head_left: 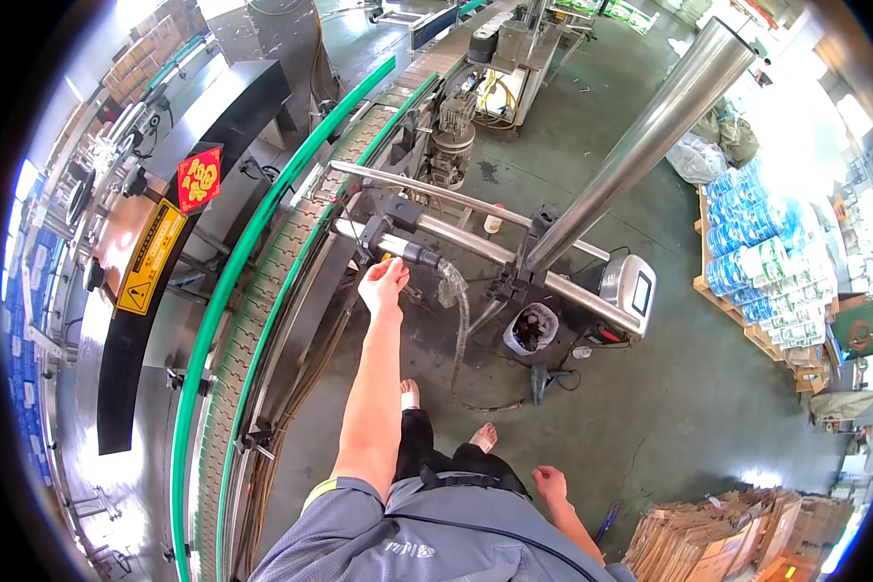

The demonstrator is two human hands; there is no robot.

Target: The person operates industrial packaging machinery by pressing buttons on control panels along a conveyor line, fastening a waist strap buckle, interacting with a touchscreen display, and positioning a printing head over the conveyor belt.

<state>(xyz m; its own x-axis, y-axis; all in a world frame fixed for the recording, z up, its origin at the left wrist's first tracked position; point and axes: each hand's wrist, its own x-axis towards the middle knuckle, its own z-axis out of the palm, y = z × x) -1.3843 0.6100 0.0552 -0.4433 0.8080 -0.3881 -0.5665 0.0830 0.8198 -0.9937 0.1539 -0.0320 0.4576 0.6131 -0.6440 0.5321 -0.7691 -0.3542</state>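
Note:
My left hand reaches forward to the black print-head-like device on the metal bar beside the conveyor. Its fingers are pinched together at a small yellow part of the device; what exactly they hold is too small to tell. A cable in clear wrapping hangs from the device's right end. Low beside my body, my right hand is loosely closed, with nothing visible in it. The curved conveyor with green rails passes left of my left arm.
A thick steel post rises from the bar frame. Below are a waste bin and a dark handheld tool with a cord. A controller with a screen stands right. Wrapped packs sit on a pallet; flattened cardboard lies lower right.

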